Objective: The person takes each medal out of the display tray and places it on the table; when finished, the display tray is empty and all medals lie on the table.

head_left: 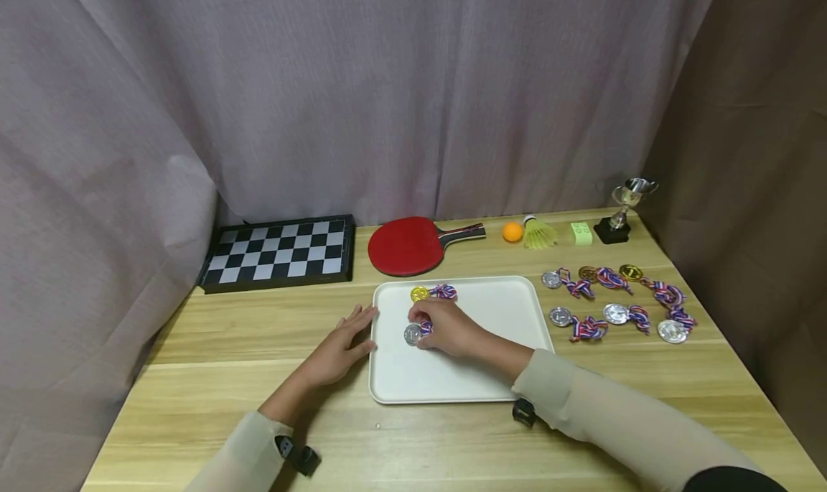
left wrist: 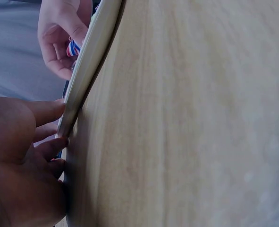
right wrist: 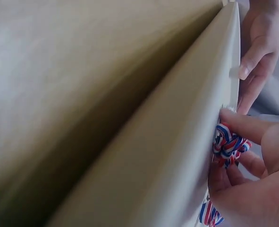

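Observation:
My right hand (head_left: 449,327) is over the left part of a white tray (head_left: 478,377). Its thumb and fingers pinch the knotted red, white and blue ribbon (right wrist: 230,144) of a silver medal (head_left: 412,335), whose disc lies flat on the tray. Just behind that hand, a gold medal (head_left: 420,294) with the same kind of ribbon lies on the tray. My left hand (head_left: 336,352) is at the tray's left rim, fingers extended and fingertips touching it. In the left wrist view, these fingers (left wrist: 49,112) meet the tray's side.
More ribboned medals lie right of the tray, several silver (head_left: 561,317), one bronze (head_left: 588,274) and one gold (head_left: 631,272). Along the back are a chessboard (head_left: 278,251), a red paddle (head_left: 407,246), an orange ball (head_left: 512,232), a shuttlecock (head_left: 539,234), a green block (head_left: 581,234) and a trophy (head_left: 614,230).

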